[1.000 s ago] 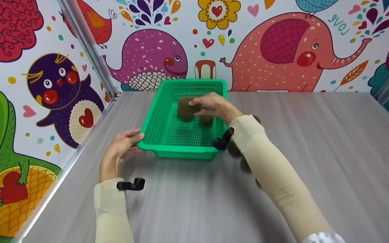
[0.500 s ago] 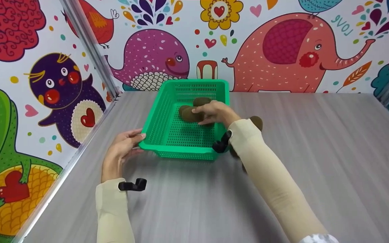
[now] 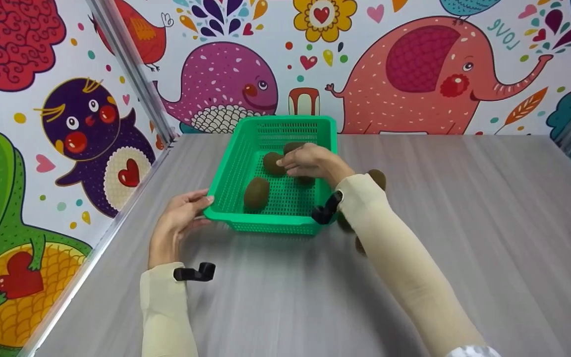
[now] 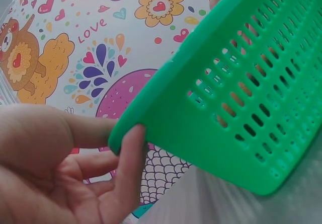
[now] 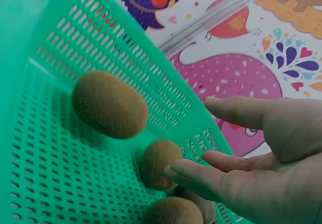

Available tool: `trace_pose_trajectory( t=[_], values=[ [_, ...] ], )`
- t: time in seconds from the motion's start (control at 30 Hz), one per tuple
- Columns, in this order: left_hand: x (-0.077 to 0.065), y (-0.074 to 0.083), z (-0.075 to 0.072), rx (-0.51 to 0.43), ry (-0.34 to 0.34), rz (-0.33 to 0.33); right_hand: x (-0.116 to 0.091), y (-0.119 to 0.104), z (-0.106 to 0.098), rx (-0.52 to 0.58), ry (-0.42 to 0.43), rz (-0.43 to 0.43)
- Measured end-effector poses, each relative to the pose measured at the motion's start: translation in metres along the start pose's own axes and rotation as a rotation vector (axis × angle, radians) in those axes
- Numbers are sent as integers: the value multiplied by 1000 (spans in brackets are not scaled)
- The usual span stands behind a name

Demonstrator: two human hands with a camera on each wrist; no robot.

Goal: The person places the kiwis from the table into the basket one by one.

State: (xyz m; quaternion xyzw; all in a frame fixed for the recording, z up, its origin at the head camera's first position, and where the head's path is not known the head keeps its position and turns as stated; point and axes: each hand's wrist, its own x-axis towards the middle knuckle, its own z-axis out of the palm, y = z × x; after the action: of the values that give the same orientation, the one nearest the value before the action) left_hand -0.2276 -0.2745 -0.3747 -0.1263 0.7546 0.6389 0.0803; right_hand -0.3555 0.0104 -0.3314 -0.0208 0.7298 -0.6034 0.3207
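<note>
A green perforated plastic basket [image 3: 260,218] stands on the table. My left hand [image 3: 177,218] pinches its near left corner; the left wrist view shows thumb and finger on either side of the rim [image 4: 151,100]. Over the far right part of the basket is my right hand [image 3: 314,161], its fingers extended and nothing held in the right wrist view. One kiwi [image 3: 256,194] lies alone near the basket's near left corner. Another kiwi [image 3: 273,164] sits by my right fingertips, with two more brown kiwis [image 5: 173,212] grouped beside it, partly hidden by the hand in the head view.
More kiwis [image 3: 377,178] lie on the table right of the basket, partly hidden behind my right forearm. A printed cartoon wall [image 3: 365,59] rises close behind the basket, and another wall with a metal edge [image 3: 132,74] bounds the left side.
My right hand has let go of a kiwi, and one kiwi has moved to the near left of the basket. The left hand stays at the corner.
</note>
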Motion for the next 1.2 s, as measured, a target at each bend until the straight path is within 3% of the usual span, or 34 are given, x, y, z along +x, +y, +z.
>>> trace_pose_trajectory(
  t=[0.43,0.67,0.97,1.2],
  values=[
    [-2,-2,-6,9,-1,-30,-41,3,-6,87,-123,-159],
    [-6,-1,-12,-2,-1,-32,-65,10,0,6,-140,-230],
    [-3,-1,-6,13,0,-25,-90,31,-9,-70,-108,-281],
    [1,0,-1,22,-7,-35,-106,50,-28,-110,-2,-286]
  ],
)
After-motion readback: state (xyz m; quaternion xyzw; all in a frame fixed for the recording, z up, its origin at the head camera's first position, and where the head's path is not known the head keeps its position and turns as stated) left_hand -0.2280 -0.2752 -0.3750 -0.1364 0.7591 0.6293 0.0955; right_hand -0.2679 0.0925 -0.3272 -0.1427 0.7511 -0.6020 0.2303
